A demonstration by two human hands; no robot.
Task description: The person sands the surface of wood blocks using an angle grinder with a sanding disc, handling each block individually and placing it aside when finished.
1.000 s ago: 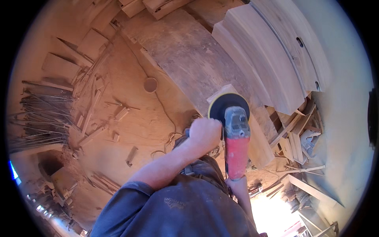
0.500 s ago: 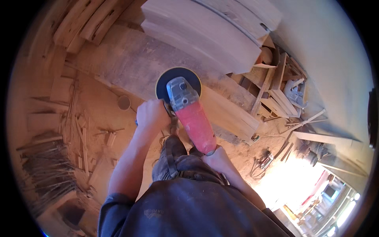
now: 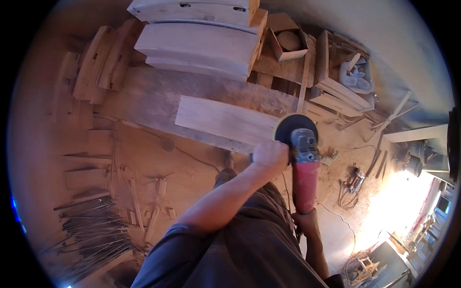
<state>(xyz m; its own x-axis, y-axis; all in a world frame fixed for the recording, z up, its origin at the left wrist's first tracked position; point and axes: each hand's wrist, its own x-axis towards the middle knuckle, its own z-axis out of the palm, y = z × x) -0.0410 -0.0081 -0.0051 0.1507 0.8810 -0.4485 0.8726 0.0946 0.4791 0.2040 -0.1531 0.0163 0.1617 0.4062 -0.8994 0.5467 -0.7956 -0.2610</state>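
Observation:
A red and grey angle sander (image 3: 306, 180) is in both my hands. My left hand (image 3: 270, 157) is closed around its side handle near the grey head. Its rear end is gripped by my right hand (image 3: 306, 222), lower down and partly in shadow. The round dark sanding disc (image 3: 288, 126) with a yellow rim overlaps the right end of a pale wooden board (image 3: 221, 116). Whether the disc touches the wood I cannot tell. The board lies along the near edge of a dusty bench (image 3: 149, 103).
Thick curved wooden pieces (image 3: 197, 47) are stacked at the bench's back, with more timbers (image 3: 101, 62) to the left. Boxes (image 3: 343, 79) of scraps stand back right. Thin rods (image 3: 96, 233) lie on the left floor; a corded power tool (image 3: 356, 181) and cords lie on the right.
Both hands and the angle sander have moved right along the board, baring its left part. The sander body now points more straight away from me. My view has shifted too.

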